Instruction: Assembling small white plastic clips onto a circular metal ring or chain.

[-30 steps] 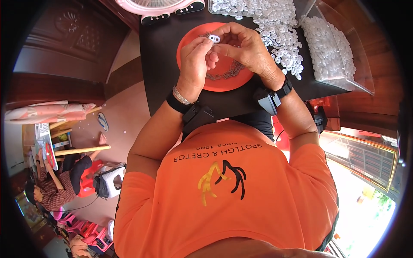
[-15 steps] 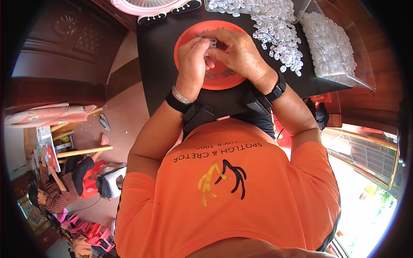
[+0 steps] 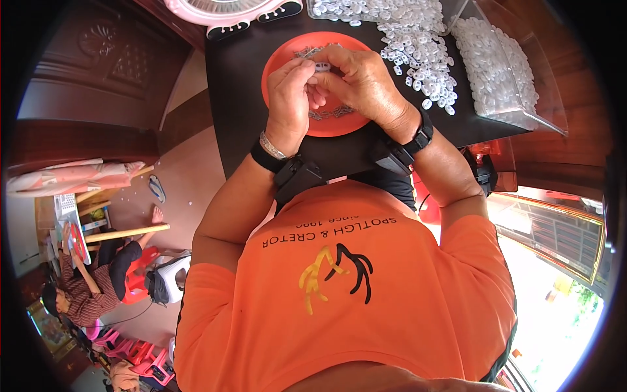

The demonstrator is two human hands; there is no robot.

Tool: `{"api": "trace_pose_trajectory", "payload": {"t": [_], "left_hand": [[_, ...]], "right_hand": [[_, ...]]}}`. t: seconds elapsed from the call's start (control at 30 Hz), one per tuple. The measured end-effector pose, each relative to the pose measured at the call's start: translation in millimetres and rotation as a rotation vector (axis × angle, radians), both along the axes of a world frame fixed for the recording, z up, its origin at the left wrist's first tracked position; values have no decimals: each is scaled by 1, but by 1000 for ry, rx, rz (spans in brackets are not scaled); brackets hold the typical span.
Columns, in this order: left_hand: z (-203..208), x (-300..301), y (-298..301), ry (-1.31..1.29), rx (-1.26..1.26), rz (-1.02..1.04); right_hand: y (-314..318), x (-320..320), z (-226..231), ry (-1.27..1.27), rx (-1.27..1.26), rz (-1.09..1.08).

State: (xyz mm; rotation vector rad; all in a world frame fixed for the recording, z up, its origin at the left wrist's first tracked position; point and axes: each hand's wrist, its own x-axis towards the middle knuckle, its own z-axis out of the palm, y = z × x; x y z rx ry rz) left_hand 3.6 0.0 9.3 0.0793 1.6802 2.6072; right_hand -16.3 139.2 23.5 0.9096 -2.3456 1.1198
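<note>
Over a round red-orange plate [image 3: 336, 128] my two hands meet at the fingertips. Between them is a small white plastic piece [image 3: 322, 66] with dark holes. My left hand [image 3: 289, 95] is closed, thumb and forefinger pinching the piece from its left side. Curled in from the right, my right hand [image 3: 366, 81] grips the same piece with thumb and forefinger. Small grey metal parts [image 3: 336, 114] lie on the plate beneath; my hands cover much of the plate's middle.
White pieces like it [image 3: 421, 55] spread over the black table [image 3: 238, 91] at the right. Beside them stands a clear bin [image 3: 499, 78] full of frosted pieces. A pink-white fan [image 3: 225, 13] stands at far left. Another person [image 3: 85, 281] sits off to the left.
The white piece has tilted slightly between my fingers, and less of its face shows. Both hands keep nearly the same place over the plate.
</note>
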Motion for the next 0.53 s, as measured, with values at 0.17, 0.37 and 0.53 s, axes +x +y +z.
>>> {"api": "trace_pose_trajectory", "payload": {"t": [0.17,0.37,0.53], "left_hand": [[-2,1,-4,17,-19,-12],[2,0,-2,55,9,9],[-5,-3,-5,63,13,20]], "right_hand": [[-4,4,3,155,-81,11],[-4,4,16,87,-66,41],[-2,2,16,-82,16,-5]]}}
